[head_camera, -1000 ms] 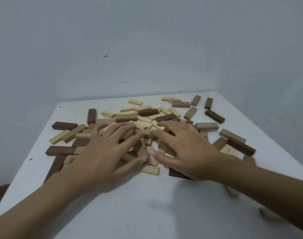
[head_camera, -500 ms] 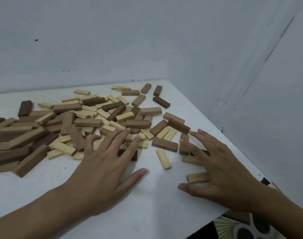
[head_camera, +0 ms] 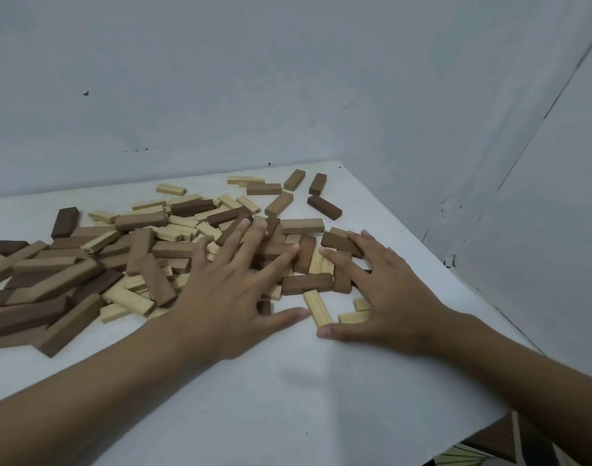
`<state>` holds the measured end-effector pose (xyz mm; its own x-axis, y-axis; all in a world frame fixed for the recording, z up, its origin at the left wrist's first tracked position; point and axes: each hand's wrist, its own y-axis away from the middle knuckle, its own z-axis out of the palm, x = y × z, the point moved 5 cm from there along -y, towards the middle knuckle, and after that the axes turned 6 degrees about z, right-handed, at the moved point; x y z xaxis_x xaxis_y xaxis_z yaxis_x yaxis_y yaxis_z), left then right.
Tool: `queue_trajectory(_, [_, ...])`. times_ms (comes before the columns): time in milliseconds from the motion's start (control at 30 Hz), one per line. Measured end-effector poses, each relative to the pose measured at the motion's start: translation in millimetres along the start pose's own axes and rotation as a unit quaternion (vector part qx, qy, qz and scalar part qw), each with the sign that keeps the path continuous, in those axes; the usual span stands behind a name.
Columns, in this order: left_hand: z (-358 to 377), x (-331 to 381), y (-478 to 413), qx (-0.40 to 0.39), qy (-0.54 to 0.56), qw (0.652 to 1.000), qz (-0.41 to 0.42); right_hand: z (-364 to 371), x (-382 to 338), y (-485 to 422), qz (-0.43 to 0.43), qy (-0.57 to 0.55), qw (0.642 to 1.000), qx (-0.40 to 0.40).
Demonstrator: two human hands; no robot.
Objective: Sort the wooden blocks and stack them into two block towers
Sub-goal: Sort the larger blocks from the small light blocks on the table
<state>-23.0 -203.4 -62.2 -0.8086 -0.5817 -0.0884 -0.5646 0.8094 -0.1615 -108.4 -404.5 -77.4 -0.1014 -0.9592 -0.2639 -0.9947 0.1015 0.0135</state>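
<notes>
On white table (head_camera: 321,415), left hand (head_camera: 227,297), right hand (head_camera: 392,297) splayed over wooden blocks (head_camera: 140,250); grip slack, nothing held.

Matt wooden blocks (head_camera: 146,250), smooth table (head_camera: 288,398)

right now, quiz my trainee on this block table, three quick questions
1. True or false: a block tower already stands on the table.
2. The left hand is: A) spread flat over the block pile; B) pinching one block; C) off the table.
3. Fill in: the lone block lying by both thumb tips is ___ wood (pale or dark).
Key: 1 false; 2 A; 3 pale.
</notes>
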Motion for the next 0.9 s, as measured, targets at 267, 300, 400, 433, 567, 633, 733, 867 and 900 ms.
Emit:
queue_trajectory(267, [5.8,-24.1,-22.5,-0.016,0.033,0.998,-0.046,-6.5,3.9,-34.7,-0.019,-0.04,0.998,0.033])
queue_trajectory(300, [7.2,-25.5,-24.3,-0.016,0.031,0.998,-0.05,-7.5,3.8,-37.7,-0.022,-0.041,0.998,0.033])
queue_trajectory(400, [9.8,-27.9,-30.1,-0.007,0.033,0.997,-0.062,-9.5,4.8,-48.2,-0.033,-0.048,0.998,0.037])
queue_trajectory(433, [10.7,-28.2,-31.5,-0.005,0.034,0.997,-0.065,-10.0,5.3,-52.0,-0.038,-0.05,0.997,0.042])
queue_trajectory(567, [13.7,-32.3,-36.8,0.003,0.041,0.997,-0.072,-9.3,7.8,-65.6,-0.053,-0.042,0.996,0.051])
queue_trajectory(633, [14.3,-36.0,-39.5,0.003,0.039,0.996,-0.076,-10.6,8.7,-70.1,-0.061,-0.032,0.996,0.052])
queue_trajectory(733, [12.6,-37.5,-41.7,-0.022,0.052,0.996,-0.072,-15.3,8.7,-72.6,-0.069,-0.043,0.996,0.032])
queue_trajectory(867, [-5.5,-45.0,-49.1,-0.021,0.07,0.994,-0.08,-18.5,10.4,-83.1,-0.037,-0.111,0.992,0.054])
queue_trajectory(900, [-9.8,-48.8,-55.9,-0.011,0.07,0.994,-0.083,-19.0,11.7,-88.5,-0.023,-0.12,0.99,0.075])
